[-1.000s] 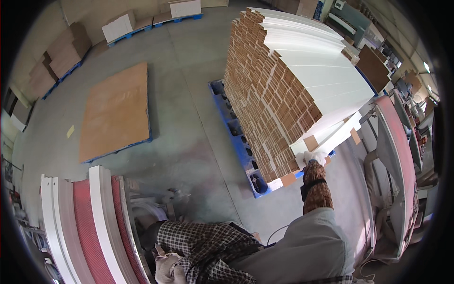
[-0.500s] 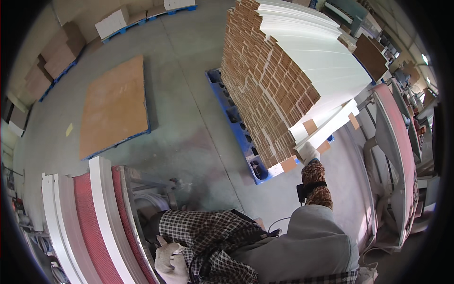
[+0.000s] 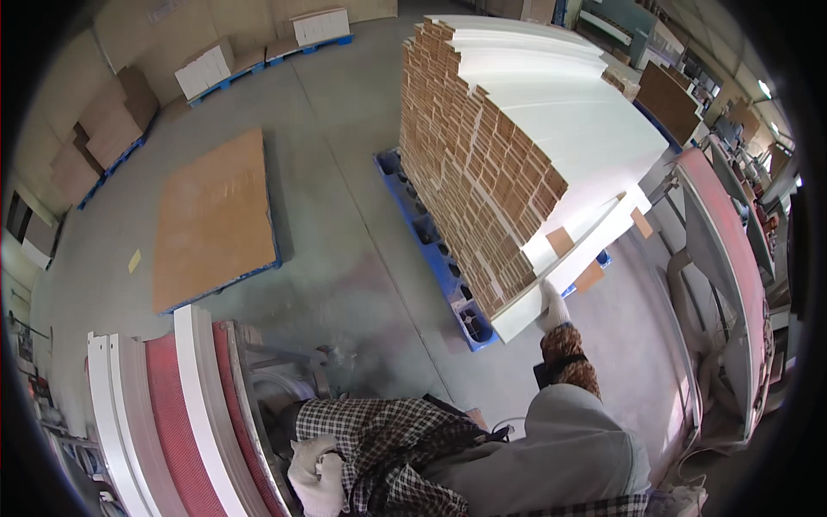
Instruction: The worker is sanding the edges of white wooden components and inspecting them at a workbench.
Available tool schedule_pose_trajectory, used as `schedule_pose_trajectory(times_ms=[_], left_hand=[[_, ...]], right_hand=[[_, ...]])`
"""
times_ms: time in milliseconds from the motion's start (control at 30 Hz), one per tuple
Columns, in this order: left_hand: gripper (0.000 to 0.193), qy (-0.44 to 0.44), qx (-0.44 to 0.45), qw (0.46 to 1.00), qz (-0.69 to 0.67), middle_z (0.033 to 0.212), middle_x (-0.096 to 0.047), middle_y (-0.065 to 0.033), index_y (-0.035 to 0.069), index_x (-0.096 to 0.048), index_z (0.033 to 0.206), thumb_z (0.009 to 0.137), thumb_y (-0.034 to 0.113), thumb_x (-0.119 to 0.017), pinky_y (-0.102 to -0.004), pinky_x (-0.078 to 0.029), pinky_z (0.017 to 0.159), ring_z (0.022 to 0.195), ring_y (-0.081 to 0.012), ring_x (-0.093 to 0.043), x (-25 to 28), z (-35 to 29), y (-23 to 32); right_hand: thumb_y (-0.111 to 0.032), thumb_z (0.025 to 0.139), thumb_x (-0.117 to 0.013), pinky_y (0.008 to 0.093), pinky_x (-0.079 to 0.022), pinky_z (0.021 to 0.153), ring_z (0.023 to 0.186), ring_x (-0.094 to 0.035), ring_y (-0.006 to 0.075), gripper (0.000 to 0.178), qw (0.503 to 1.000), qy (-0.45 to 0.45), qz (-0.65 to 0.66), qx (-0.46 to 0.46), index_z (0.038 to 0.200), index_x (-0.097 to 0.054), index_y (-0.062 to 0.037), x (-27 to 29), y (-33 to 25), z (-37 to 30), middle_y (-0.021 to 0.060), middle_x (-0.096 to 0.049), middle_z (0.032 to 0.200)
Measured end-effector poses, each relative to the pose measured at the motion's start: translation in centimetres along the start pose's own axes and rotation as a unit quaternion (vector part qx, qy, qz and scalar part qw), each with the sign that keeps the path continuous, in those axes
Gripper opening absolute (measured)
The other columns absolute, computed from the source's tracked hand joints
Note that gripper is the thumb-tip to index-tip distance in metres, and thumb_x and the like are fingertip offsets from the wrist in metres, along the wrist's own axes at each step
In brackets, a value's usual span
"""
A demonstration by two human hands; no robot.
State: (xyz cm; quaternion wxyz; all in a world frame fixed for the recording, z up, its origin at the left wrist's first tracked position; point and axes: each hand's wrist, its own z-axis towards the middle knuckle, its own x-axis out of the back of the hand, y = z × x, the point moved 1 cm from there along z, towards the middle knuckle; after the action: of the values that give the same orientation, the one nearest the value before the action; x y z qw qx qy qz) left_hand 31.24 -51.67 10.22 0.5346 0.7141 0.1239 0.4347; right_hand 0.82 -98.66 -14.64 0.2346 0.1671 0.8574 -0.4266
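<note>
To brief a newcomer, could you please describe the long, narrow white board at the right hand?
Find the tall stack of white boards with brown edges on the blue plastic pallet. At its near end is the long, narrow white board; unlike its neighbours, it has the white-gloved right hand against it.

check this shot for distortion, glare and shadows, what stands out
Head view: fisheye curves the white strips at lower left, and the corners go black; head view: the white surface of the board stack looks bright, with little detail; head view: a shadow edges the right side of the brown sheet.
</note>
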Motion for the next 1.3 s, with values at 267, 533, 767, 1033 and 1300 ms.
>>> schedule_pose_trajectory(times_ms=[267,533,767,1033,1300], left_hand=[[0.07,-0.095,0.227,0.924,-0.292,0.141,-0.055,-0.0226,-0.012,-0.036,0.152,0.103,0.032,-0.061,-0.0417,-0.055,0.101,0.127,-0.0309,-0.058,-8.1,5.9,-0.4],[0.054,-0.085,0.208,0.921,-0.319,0.117,-0.069,-0.0116,-0.009,-0.054,0.138,0.093,0.01,-0.076,-0.0284,-0.053,0.093,0.105,-0.0151,-0.065,-11.0,6.5,-0.5],[0.045,-0.054,0.127,0.964,-0.228,0.114,-0.071,-0.0098,-0.006,-0.062,0.127,0.088,0.006,-0.082,-0.0281,-0.055,0.09,0.102,-0.0124,-0.066,-8.1,4.5,0.7],[0.057,0.032,0.006,0.996,-0.082,0.116,-0.07,-0.011,-0.001,-0.062,0.128,0.081,0.017,-0.09,-0.0335,-0.058,0.093,0.104,-0.0194,-0.07,11.8,-8.5,1.3],[0.081,0.343,0.113,0.924,-0.129,0.113,-0.07,-0.0151,-0.004,-0.055,0.125,0.073,0.042,-0.096,-0.0361,-0.058,0.087,0.099,-0.0213,-0.07,19.4,-28.8,3.5]], right_hand=[[-0.018,0.105,-0.06,0.0401,-0.049,0.108,0.12,-0.063,0.0245,0.029,0.954,-0.22,-0.054,-0.197,0.128,-0.06,-0.0007,-7.2,7.0,-9.9,0.0116,-0.068,0.123],[-0.021,0.105,-0.063,0.0406,-0.05,0.11,0.124,-0.063,0.0209,0.032,0.911,-0.274,-0.03,-0.308,0.133,-0.061,-0.0058,-15.6,8.6,-17.9,0.0076,-0.067,0.131],[-0.021,0.098,-0.071,0.0389,-0.053,0.094,0.099,-0.068,0.0228,0.049,0.751,-0.298,-0.515,0.286,0.139,-0.057,0.0022,-9.2,8.1,-10.5,0.0119,-0.072,0.112],[-0.038,0.105,-0.056,0.0434,-0.037,0.12,0.124,-0.06,0.0259,0.054,0.837,-0.318,-0.424,0.136,0.141,-0.048,0.0008,-13.6,7.3,-23.8,0.0174,-0.063,0.132],[-0.036,0.104,-0.059,0.0437,-0.044,0.109,0.127,-0.057,0.026,0.039,0.796,-0.381,-0.022,-0.47,0.13,-0.057,-0.0068,-26.6,14.3,-35.6,0.0069,-0.066,0.126]])
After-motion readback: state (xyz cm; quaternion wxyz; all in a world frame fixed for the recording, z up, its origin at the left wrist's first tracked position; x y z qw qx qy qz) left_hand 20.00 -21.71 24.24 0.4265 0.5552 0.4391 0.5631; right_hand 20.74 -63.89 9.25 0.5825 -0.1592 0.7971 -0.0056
